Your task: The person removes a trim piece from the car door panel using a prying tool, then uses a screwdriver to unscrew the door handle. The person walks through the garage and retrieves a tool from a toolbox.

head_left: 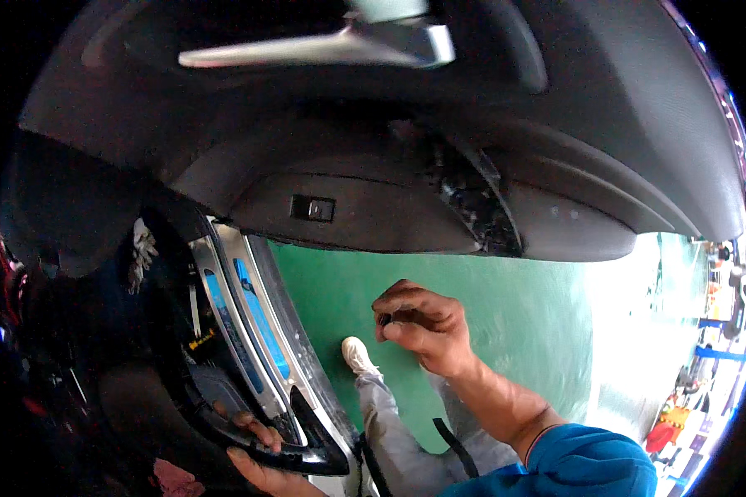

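At the lower left, my left hand (261, 476) is closed around a long, curved black plastic trim piece (327, 458) with a triangular end. My right hand (431, 327) is raised over the green floor, below the door panel's edge. Its thumb and fingers pinch a small dark piece (386, 319), too small to name. Above both hands spans the dark car door panel (373, 207). A gap (477, 199) with rough black inner parts shows in its armrest, beside a window switch (313, 208).
A silver inner door handle (307, 51) is at the top. To the left lies the door sill (261, 319) with blue film strips, with a grey-white glove (143, 248) nearby. Shelves with assorted items (680, 414) stand at the far right. My shoe (358, 356) is on the green floor (522, 331).
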Demonstrator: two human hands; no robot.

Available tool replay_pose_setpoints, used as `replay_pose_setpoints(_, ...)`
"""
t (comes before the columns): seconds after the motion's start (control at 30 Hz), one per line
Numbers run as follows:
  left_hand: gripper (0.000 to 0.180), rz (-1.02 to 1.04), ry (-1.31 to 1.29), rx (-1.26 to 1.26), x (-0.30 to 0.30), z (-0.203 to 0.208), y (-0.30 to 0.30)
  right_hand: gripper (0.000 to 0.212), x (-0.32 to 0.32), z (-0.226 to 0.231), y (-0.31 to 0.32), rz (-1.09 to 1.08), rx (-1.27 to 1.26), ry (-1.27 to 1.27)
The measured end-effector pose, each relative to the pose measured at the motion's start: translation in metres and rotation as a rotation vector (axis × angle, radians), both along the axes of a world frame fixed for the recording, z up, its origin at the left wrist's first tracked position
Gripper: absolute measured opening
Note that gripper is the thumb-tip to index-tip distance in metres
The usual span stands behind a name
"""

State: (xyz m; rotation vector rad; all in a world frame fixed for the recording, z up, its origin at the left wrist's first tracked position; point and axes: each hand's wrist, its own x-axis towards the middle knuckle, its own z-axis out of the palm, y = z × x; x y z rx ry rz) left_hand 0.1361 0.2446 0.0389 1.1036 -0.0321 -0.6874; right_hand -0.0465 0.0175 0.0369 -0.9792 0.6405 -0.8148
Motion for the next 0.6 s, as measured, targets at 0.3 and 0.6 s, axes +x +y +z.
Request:
replay_pose_setpoints(0.3, 0.057, -0.046, -0.089, 0.121, -0.002, 0.041, -0.024, 0.021, -0.005, 0.022, 0.002, -0.046, 0.126, -0.354)
replay_pose_setpoints(0.6, 0.059, -0.138, -0.119, 0.044, 0.011, 0.048, -0.019, 0.017, -0.002, 0.032, 0.000, -0.079, 0.224, -0.561)
